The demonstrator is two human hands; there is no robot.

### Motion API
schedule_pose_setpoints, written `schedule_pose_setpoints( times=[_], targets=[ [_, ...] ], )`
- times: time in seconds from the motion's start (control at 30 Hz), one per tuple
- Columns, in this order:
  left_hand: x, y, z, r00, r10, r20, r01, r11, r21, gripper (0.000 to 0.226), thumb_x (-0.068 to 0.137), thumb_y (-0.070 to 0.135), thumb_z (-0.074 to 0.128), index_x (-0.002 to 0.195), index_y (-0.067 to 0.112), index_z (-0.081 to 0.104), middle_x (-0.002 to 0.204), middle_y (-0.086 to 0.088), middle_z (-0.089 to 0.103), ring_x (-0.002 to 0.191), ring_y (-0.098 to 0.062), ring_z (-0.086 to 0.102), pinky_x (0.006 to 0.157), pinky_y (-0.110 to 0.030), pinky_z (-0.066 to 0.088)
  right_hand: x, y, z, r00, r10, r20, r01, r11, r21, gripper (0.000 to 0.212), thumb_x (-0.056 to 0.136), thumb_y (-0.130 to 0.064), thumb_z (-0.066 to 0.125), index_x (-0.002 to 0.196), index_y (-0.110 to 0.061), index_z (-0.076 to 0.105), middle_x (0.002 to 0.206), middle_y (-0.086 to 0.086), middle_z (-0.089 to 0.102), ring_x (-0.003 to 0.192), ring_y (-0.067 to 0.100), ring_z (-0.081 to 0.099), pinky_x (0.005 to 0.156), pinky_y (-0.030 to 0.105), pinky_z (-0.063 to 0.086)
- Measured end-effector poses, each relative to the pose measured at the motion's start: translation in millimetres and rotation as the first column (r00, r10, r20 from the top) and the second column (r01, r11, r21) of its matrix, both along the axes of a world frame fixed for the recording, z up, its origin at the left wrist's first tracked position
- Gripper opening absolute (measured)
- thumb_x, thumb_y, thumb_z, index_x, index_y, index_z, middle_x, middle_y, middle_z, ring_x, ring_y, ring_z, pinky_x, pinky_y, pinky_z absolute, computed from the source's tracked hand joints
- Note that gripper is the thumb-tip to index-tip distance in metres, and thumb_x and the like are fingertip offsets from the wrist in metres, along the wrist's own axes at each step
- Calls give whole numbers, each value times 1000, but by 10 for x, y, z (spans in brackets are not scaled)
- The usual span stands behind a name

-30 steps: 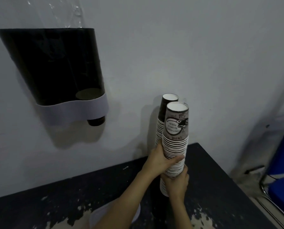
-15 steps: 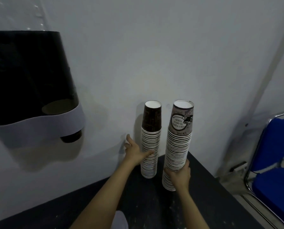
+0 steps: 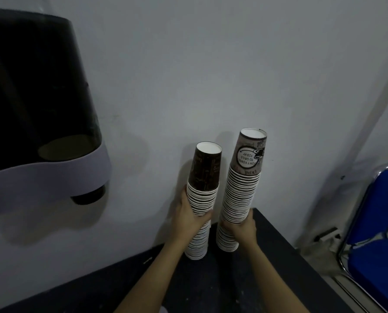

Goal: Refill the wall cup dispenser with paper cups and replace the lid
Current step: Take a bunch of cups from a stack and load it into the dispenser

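Paper cups stand in two upside-down stacks on the dark bench [image 3: 278,263], close to the wall, and each stack has a hand around it. Both forearms reach up from the bottom edge of the view toward the wall.

Taking the wall cup dispenser [image 3: 39,123] as the landmark: it hangs on the wall at the upper left, with a dark tinted body, a pale band along its lower edge and a dark nozzle beneath. A brown cup bottom shows faintly through the tinted body. Whether its lid is on cannot be told, as its top is cut off by the edge of the view.

The left hand [image 3: 189,219] is below and to the right of the dispenser, fingers curled round the middle of the shorter stack [image 3: 203,199], whose top cup is dark brown. The right hand [image 3: 243,229] lies further right of the dispenser, gripping the taller stack [image 3: 242,195] low down, thumb and fingers wrapped round its rims; the top cup is grey-brown with printed lettering. The two stacks stand just beside each other, slightly tilted, apart from the dispenser.

A blue chair [image 3: 378,245] with a metal frame sits far right of the dispenser, beyond the bench.
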State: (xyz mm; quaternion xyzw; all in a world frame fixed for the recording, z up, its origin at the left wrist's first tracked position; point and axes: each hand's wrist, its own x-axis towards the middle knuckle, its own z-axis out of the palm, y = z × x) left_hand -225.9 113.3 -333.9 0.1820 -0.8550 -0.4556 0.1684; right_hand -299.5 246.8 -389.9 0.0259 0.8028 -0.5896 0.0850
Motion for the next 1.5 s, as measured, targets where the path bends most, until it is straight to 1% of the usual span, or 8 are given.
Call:
schedule_pose_setpoints(
  times=[0.33, 0.47, 0.6, 0.67, 0.83, 0.93, 1.07, 1.5],
  targets=[
    [581, -344, -5, 982, 185, 38, -186, 982, 21, 103, 68, 35, 75, 146, 20, 8, 146, -10, 37, 132, -30, 40, 106, -47, 39, 138, -253, 19, 992, 126, 18, -126, 992, -6, 90, 63, -8, 81, 137, -8, 29, 136, 20, 45, 121, 38, 49, 93, 43, 47],
    [639, -328, 33, 987, 155, 31, -157, 987, 45, 102, 70, 32, 75, 146, 18, 8, 148, -9, 35, 133, -29, 39, 108, -44, 37, 233, -216, 165, 955, 203, 215, -215, 976, 35, 103, 67, -7, 79, 141, 5, 9, 144, 25, 34, 131, 38, 41, 106, 43, 40],
    [663, -306, 55, 987, 161, 27, -163, 983, 86, 100, 69, 31, 76, 145, 17, 13, 145, -10, 39, 131, -29, 42, 106, -45, 40, 548, -95, 682, 788, 510, 344, -614, 693, 379, 56, 79, -28, 69, 124, -3, 48, 121, 10, 56, 110, 20, 55, 97, 27, 47],
    [675, -297, 63, 986, 166, 25, -167, 982, 87, 100, 68, 30, 77, 145, 16, 14, 145, -10, 39, 131, -29, 42, 106, -45, 40, 710, -142, 967, 715, 650, 257, -698, 644, 312, 41, 81, -30, 68, 113, -10, 55, 101, 1, 58, 91, 9, 55, 78, 15, 49],
    [726, -322, 56, 987, 159, 27, -161, 979, 129, 95, 65, 27, 78, 140, 21, 20, 136, -10, 48, 123, -29, 50, 98, -48, 46, 861, -575, 1166, 807, 553, -207, -555, 830, 54, 107, 71, -23, 78, 148, -12, 5, 147, 8, 36, 136, 22, 36, 106, 28, 33],
    [741, -330, 59, 986, 168, 16, -168, 974, 154, 89, 65, 23, 79, 136, 19, 26, 129, -9, 54, 117, -25, 55, 93, -35, 48, 884, -794, 1203, 783, 529, -327, -560, 829, 2, 94, 67, -14, 80, 141, -13, 23, 127, -2, 49, 128, 20, 46, 94, 21, 35],
    [743, -361, 70, 987, 162, 1, -159, 973, 167, 89, 65, 21, 79, 138, 14, 28, 130, -7, 54, 118, -23, 54, 91, -30, 46, 915, -912, 1184, 778, 473, -414, -496, 866, 57, 74, 61, -17, 84, 122, -10, 44, 108, -4, 56, 109, 18, 57, 82, 21, 40],
    [762, -312, 86, 989, 150, 8, -149, 972, 181, 90, 68, 20, 78, 139, 14, 24, 132, -7, 52, 121, -24, 53, 94, -30, 44, 860, -804, 1303, 758, 492, -428, -523, 851, 50, 71, 63, -20, 83, 122, -12, 45, 107, -6, 56, 97, 8, 54, 67, 3, 40]
  ],
)
